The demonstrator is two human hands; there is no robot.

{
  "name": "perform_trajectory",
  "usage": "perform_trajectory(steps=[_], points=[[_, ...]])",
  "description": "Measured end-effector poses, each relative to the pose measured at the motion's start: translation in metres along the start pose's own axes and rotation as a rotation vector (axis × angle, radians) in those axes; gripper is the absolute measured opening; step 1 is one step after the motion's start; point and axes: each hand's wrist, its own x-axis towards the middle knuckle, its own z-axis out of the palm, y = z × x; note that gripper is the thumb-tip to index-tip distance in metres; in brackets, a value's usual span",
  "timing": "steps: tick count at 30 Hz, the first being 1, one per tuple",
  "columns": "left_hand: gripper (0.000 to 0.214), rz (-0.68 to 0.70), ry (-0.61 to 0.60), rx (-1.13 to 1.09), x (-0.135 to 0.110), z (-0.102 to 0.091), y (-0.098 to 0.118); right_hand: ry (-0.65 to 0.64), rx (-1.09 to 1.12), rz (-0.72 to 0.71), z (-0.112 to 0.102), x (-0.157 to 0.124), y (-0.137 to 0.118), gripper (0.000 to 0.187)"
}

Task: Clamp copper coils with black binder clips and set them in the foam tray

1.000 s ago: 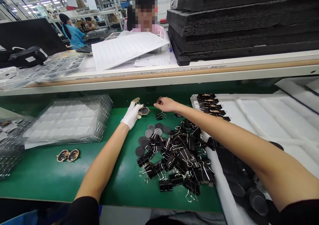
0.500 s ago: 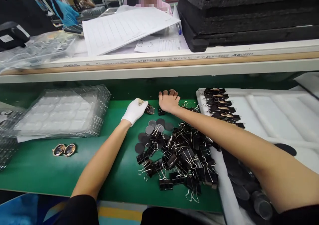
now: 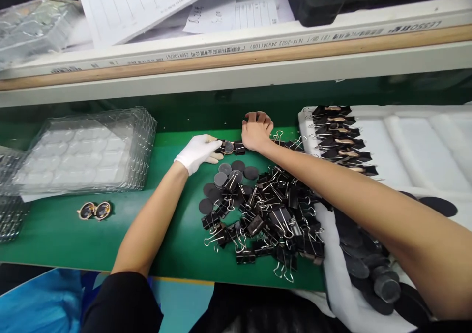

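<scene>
My left hand [image 3: 199,153], in a white glove, is closed on the left end of a small round-lensed sunglasses frame [image 3: 228,147]. A grey disc appears to cover its visible lens. Black binder clips sit at both ends, the right binder clip [image 3: 239,147] beside my bare right hand [image 3: 257,130]. That hand rests its heel by the clip, fingers raised, bent and apart; its palm side is hidden. Dark round discs [image 3: 221,179] and a heap of binder clips [image 3: 265,215] lie just nearer to me. Another round-lensed sunglasses frame [image 3: 103,210] lies to the left.
Stacked clear plastic trays [image 3: 88,151] stand on the left of the green table [image 3: 177,239]. On the right, a white foam tray [image 3: 398,151] bears a row of clipped frames [image 3: 342,141] and loose black discs [image 3: 383,274]. A shelf edge [image 3: 221,60] with papers spans the back.
The camera view has tilted down. My left hand has brought the frame right, against the clip by my right hand. The frame now shows a grey disc over its lens.
</scene>
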Motion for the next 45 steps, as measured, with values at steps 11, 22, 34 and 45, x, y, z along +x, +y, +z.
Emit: perform_trajectory(steps=[11, 22, 34, 45], points=[[0.023, 0.004, 0.034, -0.011, -0.007, 0.014, 0.004, 0.045, 0.022, -0.005, 0.01, 0.006, 0.008, 0.031], [0.021, 0.026, -0.045, -0.345, -0.002, 0.013, -0.006, -0.032, 0.211, 0.06, -0.028, -0.004, -0.021, 0.038], [0.034, -0.06, -0.336, -0.582, -0.065, 0.022, 0.045, -0.217, 0.558, -0.697, -0.147, -0.07, 0.02, 0.044], [0.046, 0.628, -0.108, 0.218, -0.123, 0.058, 0.033, -0.582, 1.361, 0.01, -0.167, -0.145, 0.042, 0.044]])
